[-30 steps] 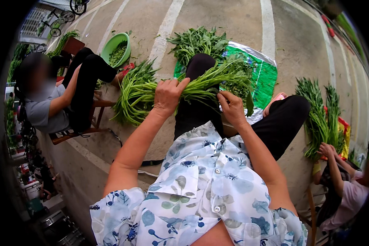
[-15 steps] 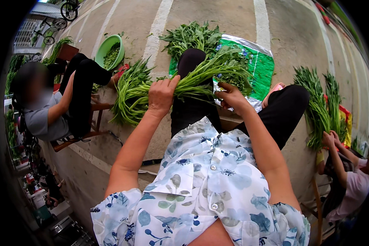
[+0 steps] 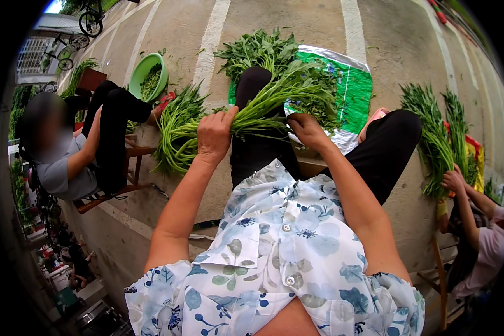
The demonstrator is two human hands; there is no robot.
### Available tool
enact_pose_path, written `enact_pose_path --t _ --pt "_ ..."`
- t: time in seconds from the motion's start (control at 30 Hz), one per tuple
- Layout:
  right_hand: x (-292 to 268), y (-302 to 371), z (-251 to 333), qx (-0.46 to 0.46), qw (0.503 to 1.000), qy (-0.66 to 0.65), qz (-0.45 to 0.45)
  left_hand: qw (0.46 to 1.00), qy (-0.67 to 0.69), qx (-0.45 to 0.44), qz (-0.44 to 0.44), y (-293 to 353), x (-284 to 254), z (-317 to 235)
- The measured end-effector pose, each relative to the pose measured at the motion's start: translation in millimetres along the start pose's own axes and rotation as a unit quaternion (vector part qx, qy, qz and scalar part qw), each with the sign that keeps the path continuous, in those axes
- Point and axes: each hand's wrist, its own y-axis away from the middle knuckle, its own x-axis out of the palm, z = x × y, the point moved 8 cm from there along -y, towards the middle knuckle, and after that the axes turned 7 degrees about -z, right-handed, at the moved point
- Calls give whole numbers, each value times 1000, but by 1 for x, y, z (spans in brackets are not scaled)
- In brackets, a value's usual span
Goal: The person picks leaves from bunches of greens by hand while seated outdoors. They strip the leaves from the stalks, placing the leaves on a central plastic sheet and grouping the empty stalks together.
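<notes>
Greens (image 3: 259,113) held in left grip (image 3: 214,134), leafy ends (image 3: 307,82) toward upper right.

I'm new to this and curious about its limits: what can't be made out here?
Head view: whether the right hand pinches anything; its own curled, shadowed fingers hide this.
Head view: the palm of the left hand, hidden by the back of that hand as it grips the leafy stems.
Head view: the bottom of the green basin, covered by loose greens.
Head view: the head of the co-worker at right, mostly lost in the dark fisheye rim.
</notes>
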Motion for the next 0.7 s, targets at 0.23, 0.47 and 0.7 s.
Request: enact_pose_path --t 0.23,0.47,0.7 --pt "-3 6 -23 138 967 -212 20 1000 5 -1 -4 -2 -1 0" --pt "10 7 -39 287 900 -328 -6 1000 -2 9 1 -4 -3 -3" --pt "-30 -5 -50 -11 965 167 -202 1000 7 17 -3 -6 -2 -2"
